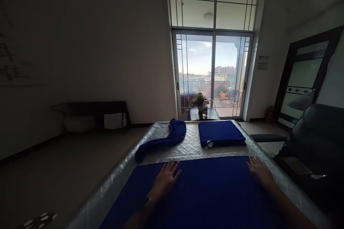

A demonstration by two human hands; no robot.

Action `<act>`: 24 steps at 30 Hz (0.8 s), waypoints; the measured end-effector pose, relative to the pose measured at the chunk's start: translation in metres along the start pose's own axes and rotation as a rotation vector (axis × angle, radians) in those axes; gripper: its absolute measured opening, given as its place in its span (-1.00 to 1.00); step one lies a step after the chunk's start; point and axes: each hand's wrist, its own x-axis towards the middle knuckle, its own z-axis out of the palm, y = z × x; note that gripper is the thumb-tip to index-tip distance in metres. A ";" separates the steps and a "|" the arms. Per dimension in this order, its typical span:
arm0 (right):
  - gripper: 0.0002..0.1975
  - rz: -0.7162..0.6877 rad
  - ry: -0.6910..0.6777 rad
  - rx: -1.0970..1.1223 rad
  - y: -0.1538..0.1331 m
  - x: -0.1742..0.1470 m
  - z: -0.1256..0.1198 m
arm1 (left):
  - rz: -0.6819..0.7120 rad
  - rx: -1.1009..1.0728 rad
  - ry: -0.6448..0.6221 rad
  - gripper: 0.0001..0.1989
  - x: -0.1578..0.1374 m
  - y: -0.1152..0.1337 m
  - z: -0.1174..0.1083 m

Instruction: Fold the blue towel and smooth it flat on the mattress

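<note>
A dark blue cloth (209, 189) lies spread flat over the near part of a silvery quilted surface (192, 137). My left hand (165, 179) rests on the cloth near its far edge, palm down with the fingers spread. At the cloth's far right corner, my right hand (259, 170) lies flat, fingers stretched out. Beyond them, a folded blue cloth (221, 131) with a white tag sits in a neat rectangular stack at the right. A crumpled blue cloth (172, 137) curves across the surface at the far left.
Behind the quilted surface stands a small dark table (192, 115) with a potted plant (199, 101) and a plastic bottle (205, 108). A dark armchair (314, 139) is close on the right. Sliding glass doors (213, 71) are at the back. A low dark bench (99, 109) stands along the left wall.
</note>
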 end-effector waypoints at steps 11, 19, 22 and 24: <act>-0.39 -0.529 -0.036 0.278 -0.190 -0.054 -0.054 | 0.022 0.013 0.048 -0.33 -0.002 0.000 0.002; -0.33 -0.555 -0.189 0.373 -0.236 -0.063 -0.046 | 0.040 0.046 0.028 -0.35 -0.003 0.000 -0.001; -0.36 -0.478 -0.172 0.356 -0.197 -0.051 -0.042 | 0.034 0.017 0.039 -0.35 -0.001 -0.003 0.003; -0.33 -0.417 -0.177 0.343 -0.161 -0.041 -0.040 | 0.036 -0.001 0.055 -0.35 0.000 -0.006 0.006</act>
